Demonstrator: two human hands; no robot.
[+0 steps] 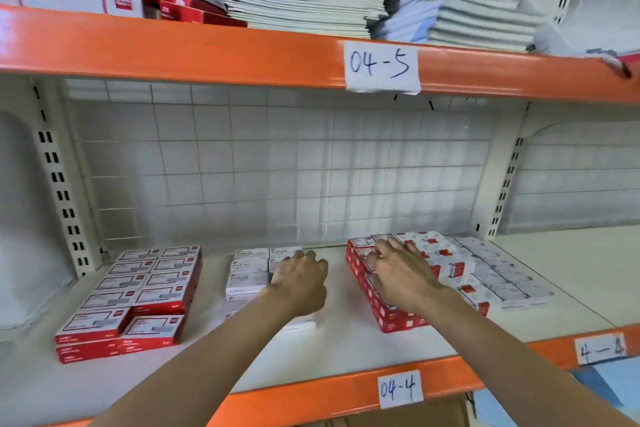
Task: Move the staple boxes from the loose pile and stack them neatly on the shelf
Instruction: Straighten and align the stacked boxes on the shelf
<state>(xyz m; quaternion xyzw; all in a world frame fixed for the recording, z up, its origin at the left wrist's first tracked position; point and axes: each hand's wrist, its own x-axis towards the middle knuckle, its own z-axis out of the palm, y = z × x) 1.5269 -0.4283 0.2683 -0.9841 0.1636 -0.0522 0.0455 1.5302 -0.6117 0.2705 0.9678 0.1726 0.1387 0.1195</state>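
While red-and-white staple boxes [391, 302] sit in flat rows on the shelf [346, 340], the left hand [299, 282] grips white boxes [247, 274], fingers curled, and the right hand [401, 276] rests flat, fingers relaxed, on the red block.

White shelf [346, 340] bearing staple boxes [138, 295]

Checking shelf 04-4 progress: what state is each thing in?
Left red stack: neat, two layers.
White stack: neat, beside left hand.
Right pile: loose, uneven.
Left hand: curled on the white stack.
Right hand: fingers spread on the right pile.
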